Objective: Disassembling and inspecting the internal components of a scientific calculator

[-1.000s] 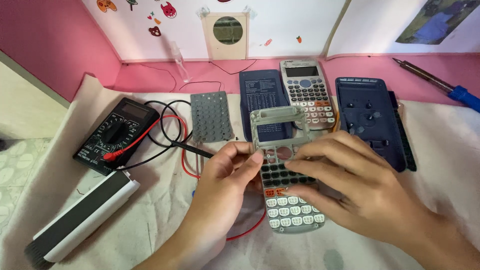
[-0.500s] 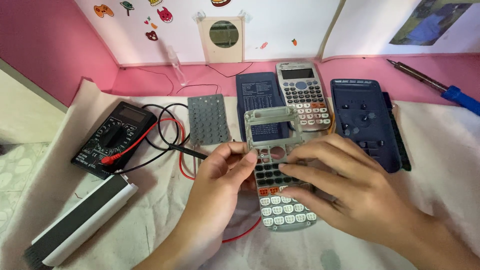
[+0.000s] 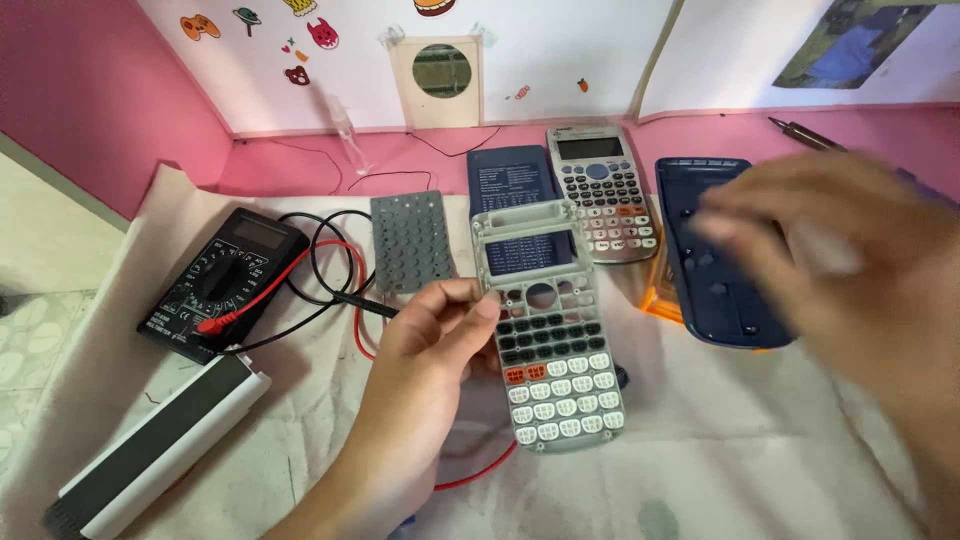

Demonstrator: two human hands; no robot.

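Note:
My left hand [image 3: 425, 370] grips the left edge of a grey calculator front cover [image 3: 548, 330] with its keys set in it, held face up over the white cloth [image 3: 250, 440]. The cover's screen window is empty, and the dark blue panel [image 3: 510, 180] behind shows through it. My right hand [image 3: 850, 270] is blurred, raised over the dark blue calculator back shell [image 3: 705, 270] to the right, fingers spread, holding nothing.
A whole grey calculator [image 3: 600, 190] lies behind the cover. A grey rubber keypad mat [image 3: 410, 240] and a black multimeter [image 3: 225, 280] with red and black leads lie at left. A white and black bar [image 3: 150, 450] sits front left; a soldering iron [image 3: 800, 135] back right.
My right hand has let go of the cover and moved up and to the right. The left hand alone now holds the cover, which is fully in view.

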